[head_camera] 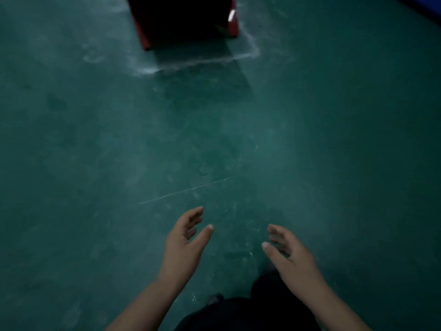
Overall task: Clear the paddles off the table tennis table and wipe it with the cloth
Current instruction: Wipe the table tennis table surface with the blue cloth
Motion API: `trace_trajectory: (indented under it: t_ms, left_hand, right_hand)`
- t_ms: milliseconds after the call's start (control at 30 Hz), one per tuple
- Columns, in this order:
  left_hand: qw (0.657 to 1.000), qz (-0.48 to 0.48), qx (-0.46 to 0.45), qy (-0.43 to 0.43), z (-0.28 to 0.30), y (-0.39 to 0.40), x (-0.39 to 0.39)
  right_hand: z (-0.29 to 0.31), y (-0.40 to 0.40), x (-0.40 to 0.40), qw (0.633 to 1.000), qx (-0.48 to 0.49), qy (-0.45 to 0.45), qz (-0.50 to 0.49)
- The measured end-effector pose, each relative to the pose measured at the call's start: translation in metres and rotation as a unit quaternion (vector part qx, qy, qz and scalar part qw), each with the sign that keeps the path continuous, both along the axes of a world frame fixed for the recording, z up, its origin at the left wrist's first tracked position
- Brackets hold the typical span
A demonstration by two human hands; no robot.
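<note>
My left hand (pixel 185 244) and my right hand (pixel 288 253) hang in front of me over a dark green floor (pixel 95 151). Their palms face each other, the fingers are relaxed and spread, and neither holds anything. No paddle, cloth or table top shows in this view. My dark trousers (pixel 250 314) fill the bottom edge between my forearms.
A dark object with red edges (pixel 183 17) stands on the floor at the top centre, with pale chalky marks (pixel 202 60) around its base. A blue surface (pixel 424 3) cuts into the top right corner. A thin pale scratch (pixel 186 191) crosses the floor ahead of my hands.
</note>
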State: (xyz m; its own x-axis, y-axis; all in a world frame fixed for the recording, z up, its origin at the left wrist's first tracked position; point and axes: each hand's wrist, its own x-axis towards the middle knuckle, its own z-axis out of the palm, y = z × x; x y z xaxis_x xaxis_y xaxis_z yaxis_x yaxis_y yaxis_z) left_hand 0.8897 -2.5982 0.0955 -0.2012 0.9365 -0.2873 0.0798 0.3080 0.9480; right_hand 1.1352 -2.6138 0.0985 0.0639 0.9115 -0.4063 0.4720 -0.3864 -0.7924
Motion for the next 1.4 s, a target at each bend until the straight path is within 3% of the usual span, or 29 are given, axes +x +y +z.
trace_trajectory:
  t_ms: [233,400,700,967,1100,1400]
  left_hand:
    - [0.991,0.125,-0.025,-0.031,0.000,0.065,-0.087]
    - [0.986,0.169,-0.016,-0.001,0.005,0.148,-0.159]
    - [0.960,0.276,-0.005,0.040,0.045,0.300,-0.320]
    - [0.937,0.349,-0.027,0.005,0.015,0.413,-0.469]
    - [0.943,0.331,-0.042,-0.013,0.009,0.490,-0.563]
    - [0.972,0.236,0.005,0.022,0.035,0.700,-0.756]
  right_hand:
    - [0.018,0.116,-0.090,0.996,-0.024,0.031,0.084]
    - [0.006,0.235,-0.161,0.990,-0.040,0.062,0.124]
    - [0.030,0.459,-0.352,0.960,-0.042,0.101,0.258]
    - [0.014,0.596,-0.524,0.944,-0.036,0.090,0.315]
    - [0.003,0.657,-0.619,0.949,-0.048,0.061,0.305]
    - [0.037,0.831,-0.793,0.965,0.012,0.072,0.252]
